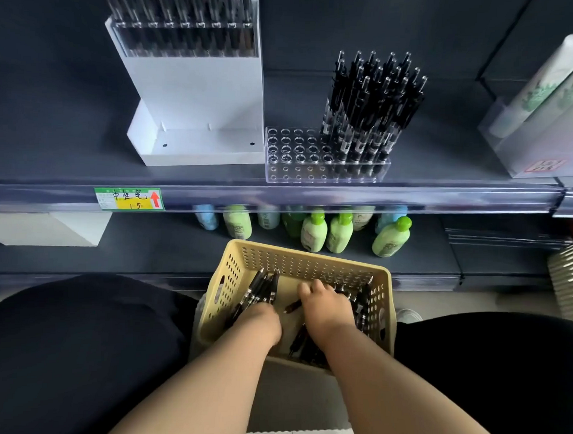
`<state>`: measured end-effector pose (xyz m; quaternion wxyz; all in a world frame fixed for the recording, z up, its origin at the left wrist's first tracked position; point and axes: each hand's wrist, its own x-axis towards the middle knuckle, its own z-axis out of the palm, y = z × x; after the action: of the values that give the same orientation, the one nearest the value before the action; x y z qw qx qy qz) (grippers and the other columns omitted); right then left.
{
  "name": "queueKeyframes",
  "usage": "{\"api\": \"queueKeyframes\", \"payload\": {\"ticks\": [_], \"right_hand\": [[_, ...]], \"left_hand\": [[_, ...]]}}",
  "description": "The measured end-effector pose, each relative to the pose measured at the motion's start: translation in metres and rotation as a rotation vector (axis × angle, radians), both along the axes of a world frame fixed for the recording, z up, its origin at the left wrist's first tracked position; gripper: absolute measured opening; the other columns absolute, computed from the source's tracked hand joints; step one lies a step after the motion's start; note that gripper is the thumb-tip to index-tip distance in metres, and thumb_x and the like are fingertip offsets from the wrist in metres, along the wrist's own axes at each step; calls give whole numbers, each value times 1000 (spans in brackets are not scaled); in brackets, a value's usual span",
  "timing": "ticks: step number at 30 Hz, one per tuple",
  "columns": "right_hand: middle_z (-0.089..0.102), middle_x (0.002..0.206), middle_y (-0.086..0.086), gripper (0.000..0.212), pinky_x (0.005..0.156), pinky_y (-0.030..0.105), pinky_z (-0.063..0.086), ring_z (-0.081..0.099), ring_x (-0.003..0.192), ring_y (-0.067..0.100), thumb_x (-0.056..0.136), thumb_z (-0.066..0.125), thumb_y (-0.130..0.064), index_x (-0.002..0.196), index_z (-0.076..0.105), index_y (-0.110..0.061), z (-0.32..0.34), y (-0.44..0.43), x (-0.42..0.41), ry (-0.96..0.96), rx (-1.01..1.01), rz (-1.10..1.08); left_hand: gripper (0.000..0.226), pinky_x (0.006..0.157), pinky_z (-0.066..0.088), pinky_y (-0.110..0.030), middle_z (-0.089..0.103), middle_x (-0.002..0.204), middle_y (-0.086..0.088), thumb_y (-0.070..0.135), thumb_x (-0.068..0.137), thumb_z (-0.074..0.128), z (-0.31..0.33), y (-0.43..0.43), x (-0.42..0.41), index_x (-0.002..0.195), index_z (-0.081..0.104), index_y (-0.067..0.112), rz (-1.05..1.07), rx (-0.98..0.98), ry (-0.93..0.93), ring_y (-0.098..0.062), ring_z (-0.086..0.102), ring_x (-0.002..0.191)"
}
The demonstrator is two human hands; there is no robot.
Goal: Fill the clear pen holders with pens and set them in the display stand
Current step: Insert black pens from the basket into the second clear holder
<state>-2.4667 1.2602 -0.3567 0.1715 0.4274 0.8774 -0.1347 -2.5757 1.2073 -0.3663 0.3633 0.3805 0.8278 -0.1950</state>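
Landmark: clear pen holder (292, 151) on the upper shelf (445, 153). Its right part is packed with upright black pens (372, 110). The holes in its left part stand empty.
Display stand (196, 99): white, just left of the pen holder and touching it. Its lower tray is bare, and an upper tier carries a second filled holder (185, 41).
Basket (299, 257): yellow, perforated, below and in front of the pen holder, with loose pens (299, 341) lying in it.
Left hand (263, 321): inside the basket, gripping a fanned bundle of pens (261, 289).
Right hand (324, 308): beside the left, fingers curled down among the loose pens. I cannot tell whether it pinches one.
Stage, as judged: stock is being gathered. The pen holder is part filled and not yet in the stand.
Risk 1: the fanned bundle may slip on the lift up to the pen holder, because the grip sits at one end only.
Risk 2: the pen holder is loaded on its right side only, so a knock while seating pens could tip it or push it off the shelf lip.
Risk 3: pens entered at a slant may jam in the close-set holes.
Writing: price label (128, 199) on the shelf edge, below and left of the pen holder. It is handwritten "中性笔" and "1.5", with a red upward arrow.
Other labels: the print on the green bottles (315, 230) beneath the pen holder is too small to read.
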Motion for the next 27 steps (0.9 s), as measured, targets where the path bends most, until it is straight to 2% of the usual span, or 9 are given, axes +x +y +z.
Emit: {"api": "queueKeyframes", "payload": {"ticks": [4, 8, 10, 13, 17, 19, 22, 24, 27], "right_hand": [[48, 118, 6, 28, 68, 35, 36, 51, 107, 29, 93, 42, -20, 120, 37, -17, 2, 3, 5, 121, -39, -173], [48, 116, 5, 34, 73, 34, 42, 51, 108, 27, 96, 37, -42, 113, 50, -15, 9, 0, 4, 255, -20, -212], [46, 117, 5, 34, 77, 34, 45, 52, 106, 28, 95, 42, -39, 111, 54, -11, 18, -1, 1, 361, -42, -219], [51, 109, 5, 21, 77, 33, 46, 54, 98, 28, 92, 50, -25, 108, 52, -11, 41, 0, -6, 579, -46, -243], [58, 83, 1, 11, 64, 36, 50, 57, 73, 21, 88, 54, -20, 93, 47, -13, 87, 8, -13, 845, -34, -321], [61, 77, 1, 11, 62, 34, 49, 58, 69, 20, 88, 55, -24, 89, 47, -16, 114, 14, -14, 953, -13, -341], [57, 74, -2, 14, 59, 28, 37, 53, 66, 14, 88, 55, -26, 82, 50, -15, 154, 26, -14, 1059, 111, -320], [58, 77, 1, 13, 61, 26, 38, 53, 69, 15, 88, 56, -24, 82, 54, -13, 182, 37, -16, 1112, 168, -310], [62, 75, -10, 10, 59, 6, 39, 57, 68, 0, 84, 60, -23, 91, 53, -22, 223, 58, -15, 1249, 189, -350]], "left_hand": [[38, 93, 46, -34, 50, 132, -14, 13, 95, 45, 14, -4, -4, 132, 44, 4, -38, 23, 86, -29, 52, 118], [28, 89, 48, -35, 60, 118, -11, 20, 93, 44, 38, -10, -17, 116, 58, 9, -45, 172, 90, -28, 58, 108], [24, 83, 49, -35, 62, 106, -8, 24, 92, 48, 60, -9, -21, 108, 60, 12, -52, 243, 158, -28, 58, 98], [18, 70, 45, -30, 57, 91, -2, 31, 90, 55, 102, -5, -25, 101, 62, 19, -72, 412, 182, -24, 54, 83], [20, 77, 51, -32, 60, 99, 3, 38, 84, 63, 153, -5, -30, 101, 67, 27, 13, 700, 54, -18, 58, 88], [18, 74, 50, -31, 58, 96, 6, 41, 82, 65, 175, -3, -32, 96, 68, 30, 19, 834, 31, -14, 57, 87], [12, 63, 41, -22, 59, 89, 13, 43, 82, 64, 206, 6, -36, 89, 63, 33, 48, 1084, -41, -8, 56, 84], [9, 67, 45, -22, 64, 87, 17, 42, 82, 64, 227, 16, -37, 85, 61, 34, 81, 1200, -172, -4, 59, 84], [8, 75, 51, -26, 69, 79, 15, 38, 78, 68, 254, 36, -39, 80, 64, 31, 73, 1323, -284, -1, 64, 78]]}}
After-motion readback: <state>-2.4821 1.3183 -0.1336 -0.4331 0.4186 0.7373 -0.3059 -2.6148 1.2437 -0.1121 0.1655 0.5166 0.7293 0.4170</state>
